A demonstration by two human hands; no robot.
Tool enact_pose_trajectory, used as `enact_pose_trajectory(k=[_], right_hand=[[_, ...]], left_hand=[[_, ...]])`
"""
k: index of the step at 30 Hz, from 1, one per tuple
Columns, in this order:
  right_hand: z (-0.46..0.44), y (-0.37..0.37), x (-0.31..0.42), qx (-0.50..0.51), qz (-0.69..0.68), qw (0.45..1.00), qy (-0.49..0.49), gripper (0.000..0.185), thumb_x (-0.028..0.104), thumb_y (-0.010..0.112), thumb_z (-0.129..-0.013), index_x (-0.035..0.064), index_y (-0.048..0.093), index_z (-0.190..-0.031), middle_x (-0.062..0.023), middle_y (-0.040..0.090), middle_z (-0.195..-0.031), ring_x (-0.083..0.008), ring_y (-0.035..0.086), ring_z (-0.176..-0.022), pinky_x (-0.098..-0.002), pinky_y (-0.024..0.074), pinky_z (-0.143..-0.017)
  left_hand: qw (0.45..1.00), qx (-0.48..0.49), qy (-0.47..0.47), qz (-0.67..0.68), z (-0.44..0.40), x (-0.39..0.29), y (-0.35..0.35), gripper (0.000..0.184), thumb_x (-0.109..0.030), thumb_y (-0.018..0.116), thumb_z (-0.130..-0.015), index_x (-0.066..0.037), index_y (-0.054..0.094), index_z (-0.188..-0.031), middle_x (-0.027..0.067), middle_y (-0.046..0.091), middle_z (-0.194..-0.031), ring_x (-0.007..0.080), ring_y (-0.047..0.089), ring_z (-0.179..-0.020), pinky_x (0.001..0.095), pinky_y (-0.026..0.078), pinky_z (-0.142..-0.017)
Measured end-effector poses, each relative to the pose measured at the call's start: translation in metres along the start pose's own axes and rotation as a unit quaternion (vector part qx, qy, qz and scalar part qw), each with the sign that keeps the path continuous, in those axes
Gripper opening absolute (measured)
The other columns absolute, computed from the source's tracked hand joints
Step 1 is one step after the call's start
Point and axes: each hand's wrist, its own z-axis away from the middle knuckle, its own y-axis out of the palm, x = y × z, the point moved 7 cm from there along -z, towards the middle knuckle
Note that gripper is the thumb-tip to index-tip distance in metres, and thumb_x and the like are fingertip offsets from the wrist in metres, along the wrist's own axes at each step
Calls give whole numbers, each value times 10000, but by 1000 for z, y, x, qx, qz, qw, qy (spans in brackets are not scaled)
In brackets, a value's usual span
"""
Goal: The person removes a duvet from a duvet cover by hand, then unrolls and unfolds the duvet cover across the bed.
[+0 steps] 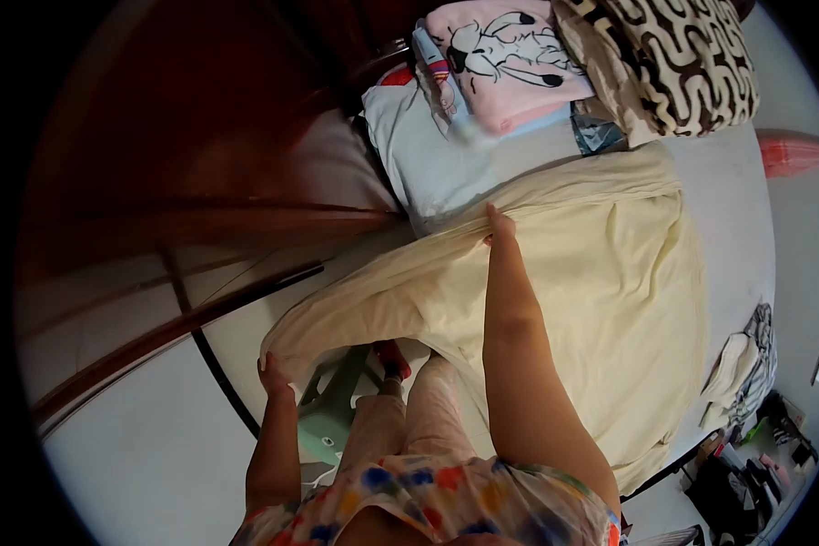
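A pale yellow sheet (pixel 582 291) lies spread over the bed, and its near-left part stretches off the edge toward me. At its left corner my left hand (pixel 275 375) is closed on the cloth, held out over the floor. Farther up along the same folded edge, my right hand (pixel 500 225) grips the sheet, fingers wrapped at the hem. Between my hands the cloth hangs in a loose sag above my legs. Wrinkles run across the part on the bed.
A pink folded cloth with a cartoon dog (pixel 510 59), a brown-and-cream patterned blanket (pixel 673 68) and a pale pillow (pixel 428 155) lie at the bed's far end. A green stool (pixel 328 409) stands by my legs. Dark wooden furniture (pixel 182 118) borders the left. Folded clothes (pixel 742 369) sit at right.
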Motion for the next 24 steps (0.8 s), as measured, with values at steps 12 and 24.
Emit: enact_pose_trajectory(k=[12, 24], right_hand=[[8, -25, -2, -5, -333, 943, 1, 281, 42, 701, -695, -92, 597, -919, -120, 609, -858, -252, 607, -740, -399, 513, -654], [4, 54, 164, 228, -200, 943, -139, 270, 210, 688, -818, 146, 505, -1005, 3, 525, -777, -129, 495, -666, -382, 443, -686]], left_hand=[[1000, -14, 7, -24, -15, 14, -1, 563, -323, 626, -875, -67, 459, -1348, 134, 555, -1240, 287, 563, -1069, 406, 467, -895], [990, 29, -16, -140, -13, -11, 66, 562, -351, 601, -879, -74, 465, -1348, 139, 536, -1269, 308, 553, -1079, 432, 470, -848]])
